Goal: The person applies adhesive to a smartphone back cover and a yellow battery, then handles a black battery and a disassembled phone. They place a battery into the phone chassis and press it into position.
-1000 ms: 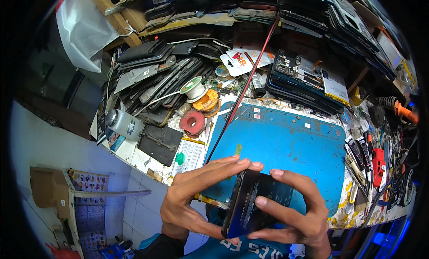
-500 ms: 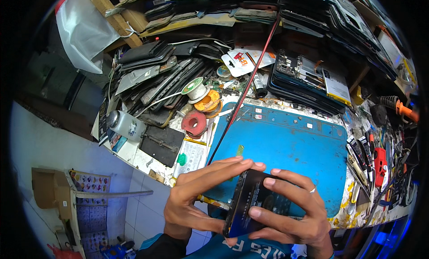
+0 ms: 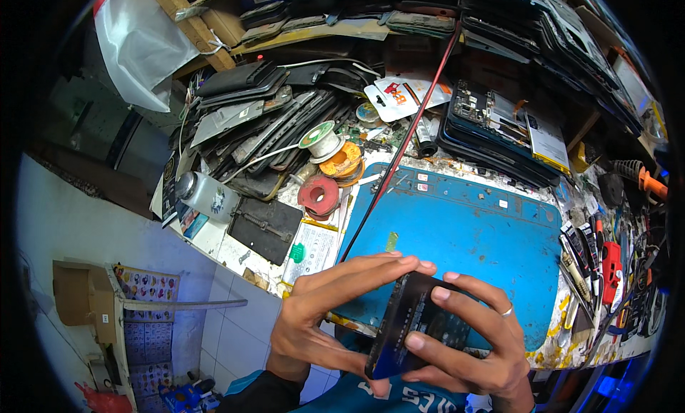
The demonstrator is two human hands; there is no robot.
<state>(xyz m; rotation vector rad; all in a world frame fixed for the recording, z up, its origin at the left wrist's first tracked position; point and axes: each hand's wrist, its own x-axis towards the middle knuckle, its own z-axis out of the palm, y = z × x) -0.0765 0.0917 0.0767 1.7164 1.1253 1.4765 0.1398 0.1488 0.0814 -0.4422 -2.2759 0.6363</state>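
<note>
Between my two hands, above the near edge of a blue work mat [image 3: 457,220], I hold a dark smartphone [image 3: 400,327] tilted on its side. My left hand [image 3: 317,309] grips its left edge, fingers along the far corner and thumb at the near end. Fingers of my right hand [image 3: 489,342], one wearing a ring, spread over the dark glossy face and press on it. Faint small print shows on that face. My right hand covers much of the phone's right part.
Left of the mat are wire spools [image 3: 319,197], a flat battery [image 3: 314,250] and a black phone-holding jig [image 3: 265,229]. Stacked phones [image 3: 499,138] stand behind it. Tools and red cutters [image 3: 611,270] crowd the right side. A thin dark-red rod [image 3: 403,142] slants across the mat.
The phone has tilted slightly, so its dark face catches less light. Both hands keep their hold. The whole view has shifted a little to the right.
</note>
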